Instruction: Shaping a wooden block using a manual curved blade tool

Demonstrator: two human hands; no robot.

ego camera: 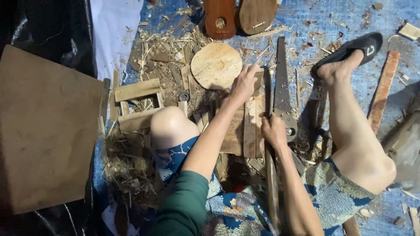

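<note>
Your left hand (245,83) lay flat and spread on the far end of the pale, rough wooden board (249,126), pressing it down. The board rested on the blue tarpaulin (350,13) between your knees, its long axis running straight away from you. Your right hand (273,131) sat against the board's right edge, fingers curled closed around the near end of a dark, narrow strip (270,192) that ran back toward your lap; whether that strip was a tool or a batten I could not tell.

Just right of the board lay a grey steel handsaw (281,83), its blade parallel to the board and pointing away from you. Beyond the board's far end sat a round, light plywood disc (215,65), nearly touching your left fingertips. Further beyond the disc stood two reddish-brown, rounded wooden bodies (236,17), one with a small hole. Left of the board, past your knee, lay a small frame of pale slats (138,102) among shavings, and well left of that a large flat brown sheet (43,131). No packages or labels showed near the board.
</note>
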